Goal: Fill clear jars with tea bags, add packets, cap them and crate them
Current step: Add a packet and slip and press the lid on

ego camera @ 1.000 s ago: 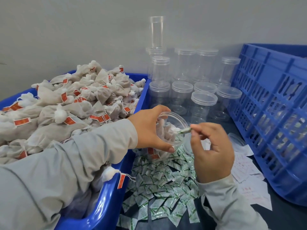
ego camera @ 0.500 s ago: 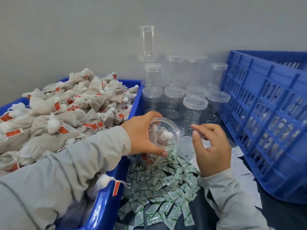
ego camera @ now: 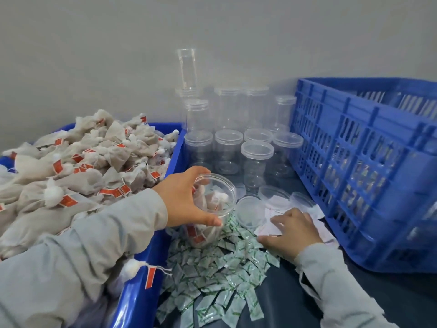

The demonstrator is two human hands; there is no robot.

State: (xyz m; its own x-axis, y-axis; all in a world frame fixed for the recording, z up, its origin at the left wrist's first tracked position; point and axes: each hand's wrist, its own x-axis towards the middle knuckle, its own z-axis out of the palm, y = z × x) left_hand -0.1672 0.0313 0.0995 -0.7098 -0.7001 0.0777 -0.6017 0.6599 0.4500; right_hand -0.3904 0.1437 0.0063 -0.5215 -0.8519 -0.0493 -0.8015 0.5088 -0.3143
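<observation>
My left hand (ego camera: pixel 184 200) grips an open clear jar (ego camera: pixel 212 209) holding tea bags, which stands on a heap of green-and-white packets (ego camera: pixel 217 268). My right hand (ego camera: pixel 293 230) lies low on the table, its fingers spread over white paper slips (ego camera: pixel 274 223) beside a loose clear lid (ego camera: pixel 250 211). A blue tub (ego camera: pixel 139 290) on the left is piled with tea bags (ego camera: pixel 82 162) bearing red tags. The blue slatted crate (ego camera: pixel 364 166) stands on the right.
Several capped empty jars (ego camera: pixel 256 162) stand in rows against the grey wall, one tall clear tube (ego camera: pixel 187 67) above them. Two more loose lids (ego camera: pixel 272 194) lie near the crate. One tea bag (ego camera: pixel 132 268) hangs over the tub's rim.
My right hand dropped from the jar's mouth, where it held a packet, down and right onto the paper slips. My left hand keeps its hold on the jar.
</observation>
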